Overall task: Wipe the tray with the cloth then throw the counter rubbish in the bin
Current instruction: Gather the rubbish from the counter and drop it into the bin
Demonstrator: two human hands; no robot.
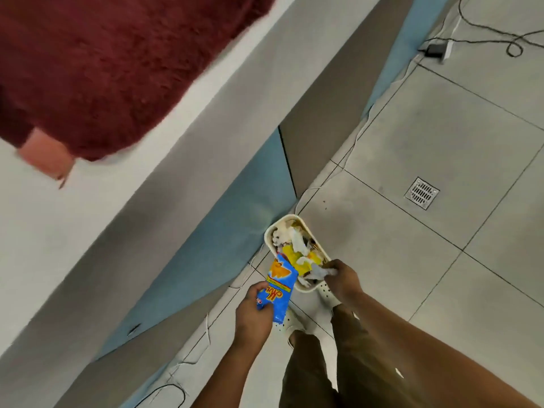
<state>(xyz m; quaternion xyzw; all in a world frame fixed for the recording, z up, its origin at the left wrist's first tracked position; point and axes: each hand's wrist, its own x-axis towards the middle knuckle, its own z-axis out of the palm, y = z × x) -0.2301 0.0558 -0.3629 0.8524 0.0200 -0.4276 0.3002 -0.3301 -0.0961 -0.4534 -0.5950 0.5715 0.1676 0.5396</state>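
Observation:
A cream bin (269,235) stands on the tiled floor beside the counter base, filled with crumpled tissues and wrappers. My left hand (254,312) grips a blue and yellow snack packet (279,285) by its lower end, the packet's top edge reaching over the bin's near rim. My right hand (341,276) pinches a crumpled white tissue (319,272) at the bin's near right corner. A dark red fluffy cloth (97,69) lies on the white counter (44,231) at the upper left. The tray is out of view.
A pink block (45,156) sticks out from under the cloth on the counter. Cables (206,334) run along the floor by the blue counter base. A floor drain (421,192) sits to the right, and a power adapter (435,49) lies at the far corner. My white shoes (306,313) stand below the bin.

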